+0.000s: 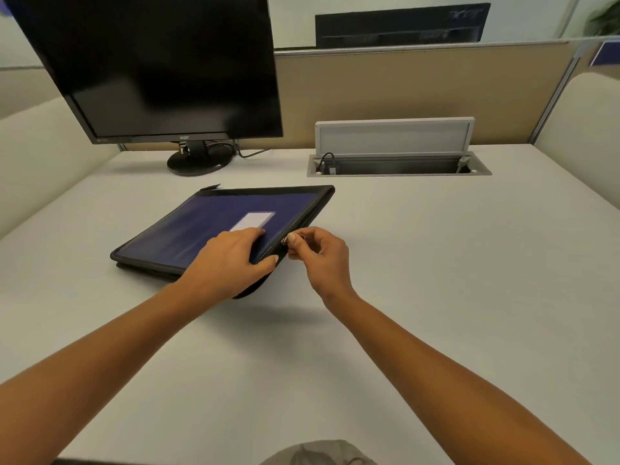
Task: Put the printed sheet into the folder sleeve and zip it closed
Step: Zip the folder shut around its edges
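While left hand [231, 260] grips folder sleeve [214, 226] near corner on surface [436, 263], fingers pressed on cover, right hand [322, 256] fingers pinch zipper pull [285, 240]. Sheet not visible, likely inside. Pull steadily along edge, keep fabric taut.

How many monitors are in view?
2: one monitor stands on the desk at back left, and a second monitor shows its back behind the partition. More may be hidden.
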Action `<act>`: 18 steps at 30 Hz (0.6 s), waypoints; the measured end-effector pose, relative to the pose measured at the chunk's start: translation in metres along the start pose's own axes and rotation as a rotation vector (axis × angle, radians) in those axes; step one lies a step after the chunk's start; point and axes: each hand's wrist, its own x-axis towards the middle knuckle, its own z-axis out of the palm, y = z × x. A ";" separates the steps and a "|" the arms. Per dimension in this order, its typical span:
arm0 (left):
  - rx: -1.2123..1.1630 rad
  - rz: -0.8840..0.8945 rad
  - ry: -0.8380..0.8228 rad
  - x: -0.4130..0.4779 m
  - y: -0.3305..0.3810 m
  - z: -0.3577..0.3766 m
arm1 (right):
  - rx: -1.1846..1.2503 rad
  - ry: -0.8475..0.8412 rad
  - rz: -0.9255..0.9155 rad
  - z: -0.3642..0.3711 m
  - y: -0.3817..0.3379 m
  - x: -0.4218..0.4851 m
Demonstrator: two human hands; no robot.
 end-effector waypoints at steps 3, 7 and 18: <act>-0.021 0.042 0.131 -0.005 -0.004 -0.002 | 0.009 -0.005 -0.010 0.006 -0.007 0.002; 0.155 0.096 0.218 -0.008 -0.006 -0.005 | 0.024 0.023 -0.044 0.010 -0.014 0.005; 0.189 0.226 0.361 -0.010 -0.010 -0.015 | -0.033 0.128 -0.075 0.008 -0.022 0.018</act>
